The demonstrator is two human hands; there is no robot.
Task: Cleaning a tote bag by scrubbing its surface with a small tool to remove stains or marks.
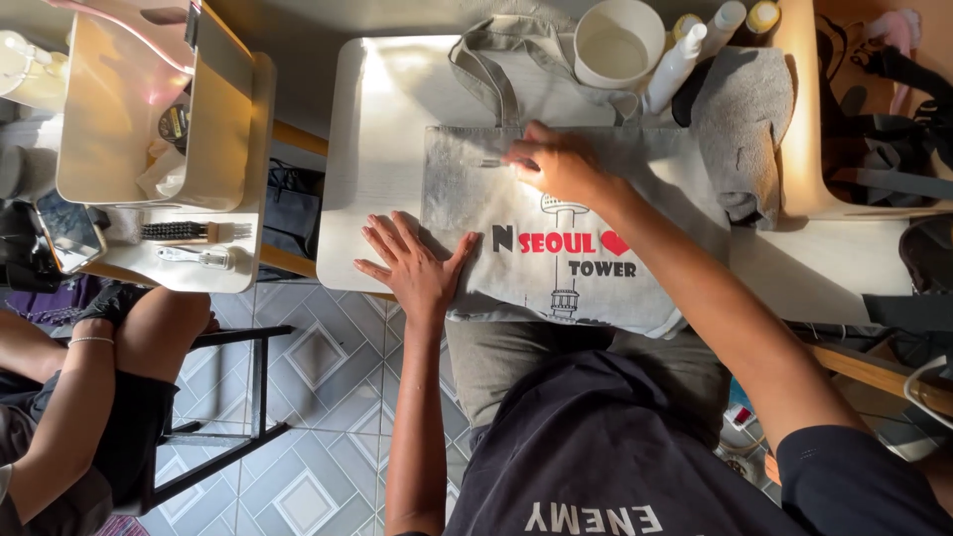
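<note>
Grey canvas tote bag with a printed tower design lay flat on a small white table — its lower edge overhanging the near side. The left hand pressed down on its left edge, fingers spread wide and holding nothing; the right hand rested loosely curled on the upper fabric. Bare tabletop remained leftward — a white cup stood beyond.

1 tote bag, 1 white cup, 3 bottles, 1 grey cloth, 1 brush.
</note>
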